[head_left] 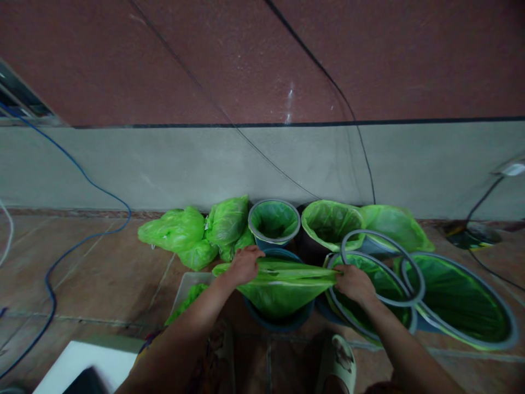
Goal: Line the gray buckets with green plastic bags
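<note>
The floor [102, 257] is brown tile, running up to a grey wall [164, 164]. Against that wall stands a row of lined bins [274, 221], each with a green liner clamped under a grey rim. To your right lie two wide lined hoops [463, 301], with one loose grey ring [383, 268] resting across them. To your left sits a heap of tied green bags [192, 230].

Directly before you stands a dark blue bucket [283, 323]. Across its mouth you hold a green plastic bag [283, 279], stretched flat between both hands and sagging into the bucket.

Your left hand [245, 265] is closed over the bag's left end, fingers curled down on the film. Your right hand [355, 283] pinches the gathered right end, fingers closed tight.

Assessment of the bag: thin film, very light, wholly limp, no stiffness of its own. It appears slippery and likely to bunch or cling. It may tear if you pull hard against a rim edge. Judged best hold: at the mouth hem, one hand each side, as you have it now, keeping tension even. The blue cable [61, 257] lies well clear to your left.
</note>
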The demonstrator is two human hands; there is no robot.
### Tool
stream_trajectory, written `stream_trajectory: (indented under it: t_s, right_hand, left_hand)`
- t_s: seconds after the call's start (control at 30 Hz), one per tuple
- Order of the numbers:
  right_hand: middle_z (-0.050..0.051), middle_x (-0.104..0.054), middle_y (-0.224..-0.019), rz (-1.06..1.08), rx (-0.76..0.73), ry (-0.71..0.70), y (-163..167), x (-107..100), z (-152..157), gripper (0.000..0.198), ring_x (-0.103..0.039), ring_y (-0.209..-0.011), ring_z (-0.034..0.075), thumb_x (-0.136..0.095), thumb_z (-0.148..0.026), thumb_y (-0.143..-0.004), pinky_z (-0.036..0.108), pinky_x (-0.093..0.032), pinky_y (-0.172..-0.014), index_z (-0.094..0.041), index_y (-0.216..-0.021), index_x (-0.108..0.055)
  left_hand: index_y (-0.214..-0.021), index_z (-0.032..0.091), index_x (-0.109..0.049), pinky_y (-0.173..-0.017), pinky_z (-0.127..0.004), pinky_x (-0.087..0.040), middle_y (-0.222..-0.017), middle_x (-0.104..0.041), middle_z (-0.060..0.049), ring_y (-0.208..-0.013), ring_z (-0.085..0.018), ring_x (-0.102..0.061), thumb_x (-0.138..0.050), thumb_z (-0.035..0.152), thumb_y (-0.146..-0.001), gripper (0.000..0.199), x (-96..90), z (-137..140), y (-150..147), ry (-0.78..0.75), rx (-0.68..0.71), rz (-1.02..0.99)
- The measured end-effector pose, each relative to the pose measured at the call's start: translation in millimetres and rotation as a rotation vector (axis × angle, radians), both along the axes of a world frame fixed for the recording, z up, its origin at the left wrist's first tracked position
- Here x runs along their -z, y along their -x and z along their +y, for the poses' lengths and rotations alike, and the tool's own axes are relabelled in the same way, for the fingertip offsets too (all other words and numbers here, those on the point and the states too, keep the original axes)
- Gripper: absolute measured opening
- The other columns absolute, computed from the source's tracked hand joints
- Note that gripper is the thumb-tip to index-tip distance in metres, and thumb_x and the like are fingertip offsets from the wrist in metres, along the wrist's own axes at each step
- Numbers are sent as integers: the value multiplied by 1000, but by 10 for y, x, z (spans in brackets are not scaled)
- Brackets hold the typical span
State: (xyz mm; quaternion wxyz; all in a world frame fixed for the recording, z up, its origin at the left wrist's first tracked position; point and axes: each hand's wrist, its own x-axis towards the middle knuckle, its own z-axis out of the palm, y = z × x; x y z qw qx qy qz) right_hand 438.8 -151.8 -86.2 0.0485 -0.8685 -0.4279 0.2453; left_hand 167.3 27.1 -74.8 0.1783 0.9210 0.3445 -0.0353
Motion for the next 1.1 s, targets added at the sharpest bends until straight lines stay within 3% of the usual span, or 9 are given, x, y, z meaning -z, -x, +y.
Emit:
stream_trajectory:
  t_s: [0.1, 0.3, 0.5, 0.6, 0.77, 0.97, 1.1]
  right_hand:
    - [4, -66, -65, -9, -25, 4, -14, 12, -7, 31, -60, -61, 14, -43, -13, -77, 21, -36, -55, -18, -85, -72]
    - [3, -64, -60, 47, 23, 28, 3, -23, 10, 31, -58, -56, 13, -40, -15, -80, 22, -36, -55, -19, -86, -71]
    - [3, -63, -57, 41, 21, 14, 48, -87, 35, 30, -57, -54, 13, -41, -13, -78, 22, -35, -54, -18, -80, -70]
    - [3, -65, -60, 56, 31, 13, 43, -76, 31, 30, -59, -56, 13, -41, -13, -79, 21, -36, -55, -19, -85, -70]
    - [4, -65, -62, 41, 15, -16, 35, -43, 21, 31, -61, -62, 15, -43, -13, -78, 22, -38, -58, -18, -88, -72]
    - [4, -67, -66, 58, 32, -25, 69, -55, 34, 32, -62, -61, 14, -43, -14, -78, 21, -39, -58, -19, -92, -72]
    - [4, -67, -66, 52, 18, -27, 71, -74, 35, 33, -62, -62, 14, -43, -13, -79, 21, -41, -62, -20, -95, -71]
  left_hand:
    - [-106, 26, -66, -102, -44, -36, -131, -54, -5, -119, -23, -49, -48, 13, -79, 35, 171, -194, -191, 50, 132, -68]
    - [-100, 23, -67, -103, -52, -31, -127, -54, -6, -116, -25, -48, -48, 20, -83, 25, 440, -438, -338, 15, 54, 16]
    - [-104, 17, -63, -106, -54, -26, -134, -49, -12, -121, -27, -44, -44, 21, -87, 26, 462, -431, -389, -132, 5, 87]
    - [-104, 18, -63, -107, -55, -24, -138, -45, -12, -125, -29, -40, -49, 21, -83, 25, 447, -406, -402, -117, -23, 138]
    - [-118, 19, -55, -109, -59, -18, -139, -43, -14, -126, -31, -39, -55, 18, -76, 42, 489, -406, -399, -104, 1, 137]
    - [-105, 19, -63, -109, -59, -18, -122, -56, -13, -117, -28, -47, -43, 14, -85, 29, 598, -375, -396, -130, 38, 172]
    - [-97, 18, -66, -108, -58, -21, -106, -63, -11, -109, -26, -53, -37, 8, -85, 32, 622, -353, -396, -108, 32, 173]
